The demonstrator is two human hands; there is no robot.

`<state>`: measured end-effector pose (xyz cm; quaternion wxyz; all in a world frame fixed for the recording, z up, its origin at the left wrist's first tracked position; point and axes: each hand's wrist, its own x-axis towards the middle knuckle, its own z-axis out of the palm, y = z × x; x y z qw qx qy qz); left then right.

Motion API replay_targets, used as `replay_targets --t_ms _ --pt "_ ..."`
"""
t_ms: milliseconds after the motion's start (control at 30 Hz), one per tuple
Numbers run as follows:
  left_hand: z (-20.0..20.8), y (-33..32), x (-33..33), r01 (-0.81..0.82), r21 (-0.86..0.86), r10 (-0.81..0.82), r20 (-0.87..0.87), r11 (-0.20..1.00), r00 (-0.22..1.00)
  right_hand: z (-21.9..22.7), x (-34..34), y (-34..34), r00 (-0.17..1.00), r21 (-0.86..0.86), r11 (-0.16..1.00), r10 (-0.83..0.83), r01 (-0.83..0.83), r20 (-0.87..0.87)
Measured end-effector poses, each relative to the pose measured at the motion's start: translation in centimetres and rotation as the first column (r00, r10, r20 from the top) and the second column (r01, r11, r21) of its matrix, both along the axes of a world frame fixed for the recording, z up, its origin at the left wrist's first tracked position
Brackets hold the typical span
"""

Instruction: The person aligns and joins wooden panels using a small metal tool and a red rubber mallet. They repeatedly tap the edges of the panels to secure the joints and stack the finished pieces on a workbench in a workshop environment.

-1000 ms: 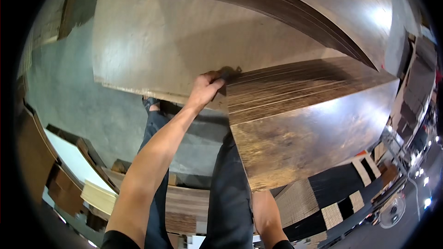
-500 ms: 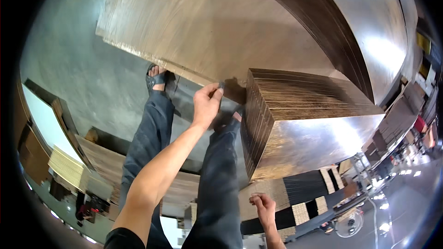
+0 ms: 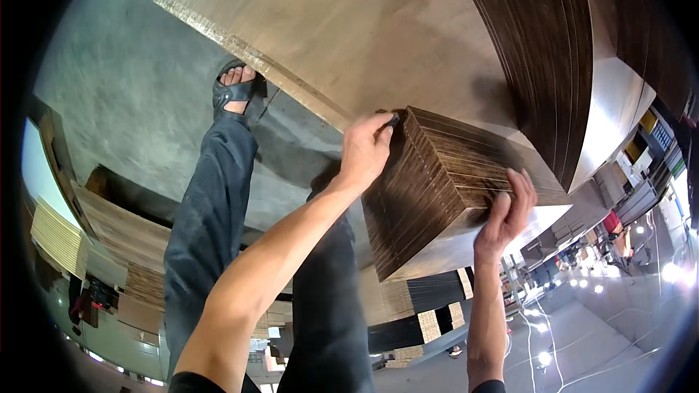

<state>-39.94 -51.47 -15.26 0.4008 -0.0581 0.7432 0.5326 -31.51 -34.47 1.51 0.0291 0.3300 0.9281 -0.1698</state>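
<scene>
A small dark block sits pinched between the thumb and fingers of my left hand. It is close to the upper left corner of a stack of flat boards; whether it touches them I cannot tell. Dark brown, streaked edges show on two sides of the stack, and its near face is pale and shiny. My right hand lies over the stack's near upper edge, fingers apart and slightly bent. Beneath the stack is a large pale brown panel with a rough left edge.
A taller curved-looking stack of dark-edged boards rises at the far right. My sandaled foot stands on the grey floor beside the panel's edge. More boards lie at the left, and cables hang at the lower right.
My left hand has moved right, up to the stack's corner, still pinching the dark block. My right hand has come up from the lower right onto the stack's edge. The view has shifted.
</scene>
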Motion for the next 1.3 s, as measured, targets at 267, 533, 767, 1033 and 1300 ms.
replay_targets --t_ms 267,533,767,1033,1300 --pt "-4.1 3.5 -1.8 0.221 -0.050 -0.226 -0.234 0.974 0.946 -1.6 -0.3 -0.5 1.000 0.006 1.000 -0.016 0.016 0.019" --pt "-4.4 4.8 -0.8 0.256 -0.070 -0.265 -0.189 0.964 0.946 -1.5 -0.2 -0.3 1.000 -0.007 1.000 -0.025 0.025 0.020" --pt "3.5 2.5 -2.8 0.359 0.198 -0.361 -0.026 0.912 0.932 -1.4 0.0 -0.1 0.999 -0.015 0.999 -0.032 0.032 0.004" --pt "-0.6 4.6 -4.8 0.482 0.041 -0.469 -0.177 0.875 0.866 -1.4 0.0 0.0 1.000 0.003 1.000 -0.009 0.009 -0.003" --pt "5.9 6.5 -5.9 0.622 0.340 -0.611 -0.152 0.706 0.777 -1.4 0.5 0.1 0.998 0.001 0.998 -0.061 0.061 0.006"
